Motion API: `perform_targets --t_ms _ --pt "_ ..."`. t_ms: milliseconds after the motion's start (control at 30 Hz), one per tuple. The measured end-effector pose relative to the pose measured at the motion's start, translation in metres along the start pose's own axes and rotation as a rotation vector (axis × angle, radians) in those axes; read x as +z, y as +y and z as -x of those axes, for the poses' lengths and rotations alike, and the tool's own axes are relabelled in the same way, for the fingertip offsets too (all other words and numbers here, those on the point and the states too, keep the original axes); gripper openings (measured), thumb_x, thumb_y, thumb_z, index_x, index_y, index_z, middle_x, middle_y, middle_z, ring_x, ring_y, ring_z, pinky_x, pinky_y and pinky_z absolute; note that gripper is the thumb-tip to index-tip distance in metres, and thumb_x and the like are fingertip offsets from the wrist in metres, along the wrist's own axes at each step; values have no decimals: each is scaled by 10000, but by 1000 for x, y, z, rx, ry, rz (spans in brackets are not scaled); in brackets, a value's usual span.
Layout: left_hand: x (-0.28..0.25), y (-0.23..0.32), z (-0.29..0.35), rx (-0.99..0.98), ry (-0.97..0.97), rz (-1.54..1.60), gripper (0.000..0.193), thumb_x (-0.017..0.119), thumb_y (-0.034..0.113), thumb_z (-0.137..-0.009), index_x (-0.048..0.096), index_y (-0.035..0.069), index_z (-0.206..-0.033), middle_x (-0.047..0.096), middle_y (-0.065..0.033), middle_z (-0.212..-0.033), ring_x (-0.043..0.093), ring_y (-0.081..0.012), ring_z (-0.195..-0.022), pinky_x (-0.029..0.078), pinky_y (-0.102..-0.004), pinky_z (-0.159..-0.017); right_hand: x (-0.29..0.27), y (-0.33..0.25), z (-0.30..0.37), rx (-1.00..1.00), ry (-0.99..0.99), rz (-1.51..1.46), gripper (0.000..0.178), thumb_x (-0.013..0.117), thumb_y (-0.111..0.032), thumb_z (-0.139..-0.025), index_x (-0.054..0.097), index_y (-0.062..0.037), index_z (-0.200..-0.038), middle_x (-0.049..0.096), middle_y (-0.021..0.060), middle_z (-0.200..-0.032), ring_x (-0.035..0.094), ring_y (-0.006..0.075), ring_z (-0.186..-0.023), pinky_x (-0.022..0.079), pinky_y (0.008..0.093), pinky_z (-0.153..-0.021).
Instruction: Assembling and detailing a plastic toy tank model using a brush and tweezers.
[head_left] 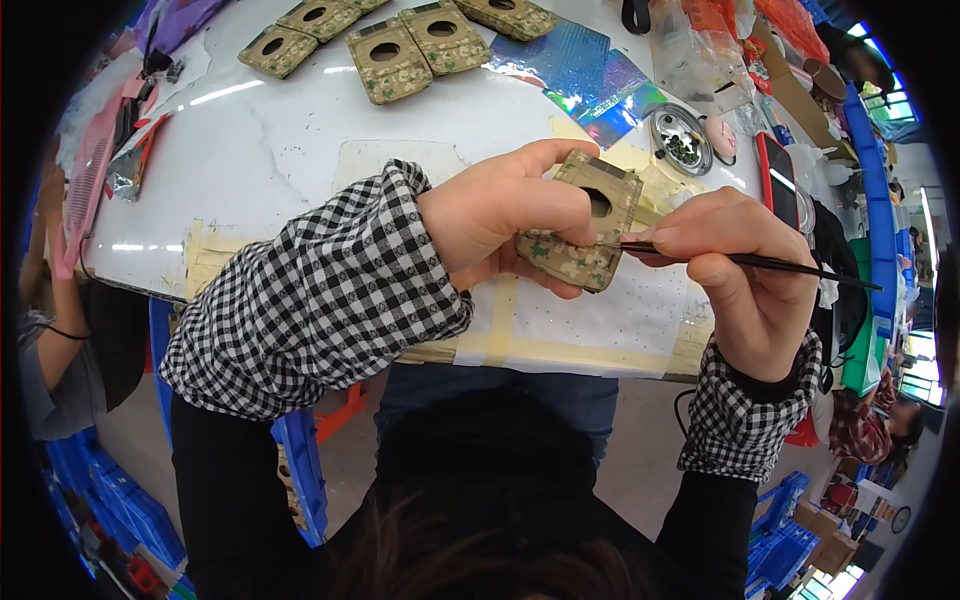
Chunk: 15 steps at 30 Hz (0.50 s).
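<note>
Camouflage-patterned housing (573, 258): above the white sheet (590, 330), clamped between thumb and fingers of the left hand (510, 215), apparently steadied for tool contact. Right hand (752, 262) pinches a slim dark tweezer-like tool (825, 272). Its tip is too small to read; the housing's underside is hidden.

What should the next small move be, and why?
Probably a gentle nudge of the tweezers in the right hand toward the spot beside the left hand's thumb, with the case held steady. The left hand already grips the camouflage case, and the tip sits close by the thumb; whether it touches the case is hard to tell.
</note>
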<state>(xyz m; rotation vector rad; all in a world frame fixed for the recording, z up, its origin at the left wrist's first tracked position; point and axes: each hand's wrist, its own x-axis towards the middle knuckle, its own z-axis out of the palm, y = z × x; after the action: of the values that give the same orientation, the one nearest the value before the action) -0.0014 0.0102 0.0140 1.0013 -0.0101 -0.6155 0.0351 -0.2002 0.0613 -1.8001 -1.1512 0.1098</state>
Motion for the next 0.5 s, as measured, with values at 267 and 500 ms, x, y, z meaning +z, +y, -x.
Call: perform_targets --t_ms 267,500 --pt "-1 1 0 -6 -7 -6 721 530 94 -759 219 68 -1409 502 -161 -1177 612 -282 -868 508 -329 -615 -1 1 -1 -28 -27 24 265 596 -211 -884 627 51 -911 655 155 -860 604 202 -791 495 283 -692" --pt "-3 -2 -2 1 -18 -2 721 529 94 -759 217 65 -1408 502 -161 -1179 616 -281 -861 507 -326 -608 -1 1 -1 -24 -26 16 258 593 -202 -886 626 53 -917 657 156 -856 607 200 -776 490 279 -684"
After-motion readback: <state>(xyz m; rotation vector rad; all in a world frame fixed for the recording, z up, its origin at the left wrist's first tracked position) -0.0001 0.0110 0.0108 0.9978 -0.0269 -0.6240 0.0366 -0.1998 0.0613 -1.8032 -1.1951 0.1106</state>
